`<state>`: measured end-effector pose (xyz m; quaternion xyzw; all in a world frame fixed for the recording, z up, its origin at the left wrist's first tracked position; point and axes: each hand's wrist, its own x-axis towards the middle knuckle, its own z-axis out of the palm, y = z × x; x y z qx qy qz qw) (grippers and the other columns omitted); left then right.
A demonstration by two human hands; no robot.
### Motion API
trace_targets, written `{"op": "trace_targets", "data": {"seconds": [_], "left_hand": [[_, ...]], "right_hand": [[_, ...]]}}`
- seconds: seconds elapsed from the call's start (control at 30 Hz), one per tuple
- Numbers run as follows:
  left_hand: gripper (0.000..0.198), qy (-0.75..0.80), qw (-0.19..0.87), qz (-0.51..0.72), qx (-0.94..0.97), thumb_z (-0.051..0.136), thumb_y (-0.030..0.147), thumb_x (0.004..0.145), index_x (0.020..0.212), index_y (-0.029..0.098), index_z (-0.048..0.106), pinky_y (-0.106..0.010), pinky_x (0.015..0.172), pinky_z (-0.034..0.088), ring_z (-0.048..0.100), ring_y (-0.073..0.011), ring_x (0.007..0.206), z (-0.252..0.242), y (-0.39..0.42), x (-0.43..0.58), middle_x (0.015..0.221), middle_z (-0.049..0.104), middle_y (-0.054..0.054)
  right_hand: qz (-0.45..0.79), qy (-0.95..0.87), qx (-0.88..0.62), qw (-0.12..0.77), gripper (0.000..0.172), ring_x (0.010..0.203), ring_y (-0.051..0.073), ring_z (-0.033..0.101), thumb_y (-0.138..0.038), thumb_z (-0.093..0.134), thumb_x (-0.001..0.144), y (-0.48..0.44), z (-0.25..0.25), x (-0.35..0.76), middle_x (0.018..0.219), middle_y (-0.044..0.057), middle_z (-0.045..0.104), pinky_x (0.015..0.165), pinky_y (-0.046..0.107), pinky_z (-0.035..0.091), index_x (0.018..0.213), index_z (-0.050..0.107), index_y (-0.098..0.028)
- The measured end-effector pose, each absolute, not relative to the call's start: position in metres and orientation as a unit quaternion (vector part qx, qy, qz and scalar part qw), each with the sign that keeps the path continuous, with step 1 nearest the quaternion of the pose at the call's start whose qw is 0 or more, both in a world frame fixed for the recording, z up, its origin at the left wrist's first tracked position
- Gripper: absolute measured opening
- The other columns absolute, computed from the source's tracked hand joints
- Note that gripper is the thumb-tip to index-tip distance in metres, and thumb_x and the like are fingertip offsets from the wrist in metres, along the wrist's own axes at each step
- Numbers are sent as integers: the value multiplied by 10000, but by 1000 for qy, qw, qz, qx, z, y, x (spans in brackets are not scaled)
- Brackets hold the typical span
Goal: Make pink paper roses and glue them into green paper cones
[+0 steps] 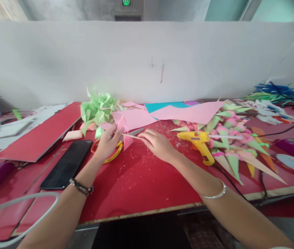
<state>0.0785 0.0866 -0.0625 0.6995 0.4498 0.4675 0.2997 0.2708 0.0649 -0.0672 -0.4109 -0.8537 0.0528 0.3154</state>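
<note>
Above the red table, my left hand point(108, 140) is closed in a pinch on a folded piece of pink paper point(122, 124). A thin pale stick point(132, 136) runs from those fingers across to my right hand point(158, 143), whose fingertips pinch its other end. How the stick meets the paper is hidden by my left fingers. Under my hands lies a pair of scissors point(117, 154) with red and yellow handles, its blades pointing away to the right. A yellow glue gun point(197, 140) with a clear glue stick in its back lies to the right of my right hand.
Left of my hands are a black phone point(67, 166) and a red board point(43, 133). Crumpled green paper point(97, 107) and flat pink sheets point(188, 112) lie at the back. Several green-and-pink paper cones point(230, 138) are heaped right. A white partition point(136, 58) stands behind.
</note>
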Motion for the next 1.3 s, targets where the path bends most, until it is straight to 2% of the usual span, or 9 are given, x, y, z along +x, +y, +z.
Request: {"op": "trace_targets", "data": {"seconds": [0.1,0.3,0.47,0.6,0.83,0.97,1.1,1.17,1.3], "left_hand": [[277,459,237,438,736,408,307,819,582,180,342,-189,435,228,304,-68,449,-63,88,77,502,298,62],[303,471,112,339,807,377,311,824,552,177,364,-209,473,224,347,-90,464,-63,89,73,472,332,46],[342,436,61,290,850,374,345,833,536,174,382,-218,480,221,357,-93,456,-64,87,73,469,355,38],[328,414,87,283,861,350,344,853,577,177,411,-208,489,249,373,-92,470,-66,82,81,492,384,38],[239,364,141,334,858,375,268,846,651,174,474,-205,514,281,405,-85,496,-67,74,94,553,452,31],[196,401,260,415,775,412,327,830,836,176,536,-197,489,329,451,-89,464,-65,72,95,524,502,41],[358,389,356,389,755,347,387,850,650,157,534,-198,488,374,464,-80,406,-66,72,97,430,498,35],[415,395,356,353,770,335,389,854,575,150,530,-194,477,382,467,-74,382,-68,71,99,409,507,24],[403,401,332,339,784,359,369,851,583,146,560,-187,480,391,474,-71,374,-71,71,101,398,516,23]], "right_hand": [[25,-852,-438,287,232,793,162,535,-238,359,893,66,-66,271,873,69,571,645,252,373,888,574,-152],[-2,-855,-446,263,205,747,153,513,-224,359,886,67,-68,273,860,58,545,598,247,345,862,557,-175],[43,-843,-436,313,180,758,147,527,-259,403,864,67,-70,275,868,54,557,642,250,372,875,561,-173],[102,-825,-422,362,246,777,158,546,-337,496,811,69,-74,274,898,57,591,681,269,401,992,554,-181],[207,-814,-367,399,233,730,154,581,-308,490,816,67,-73,270,816,56,648,648,260,422,925,655,-184],[258,-796,-361,411,261,710,157,587,-296,476,821,68,-71,271,810,35,665,648,268,430,1012,640,-227],[284,-784,-359,418,263,749,171,585,-291,474,819,68,-70,272,799,38,663,655,269,428,998,643,-200],[283,-784,-362,417,256,759,177,581,-305,466,822,68,-69,272,776,40,658,654,268,423,949,654,-186],[255,-788,-381,411,264,688,158,559,-323,449,827,69,-69,272,740,39,641,607,249,397,855,659,-165]]}}
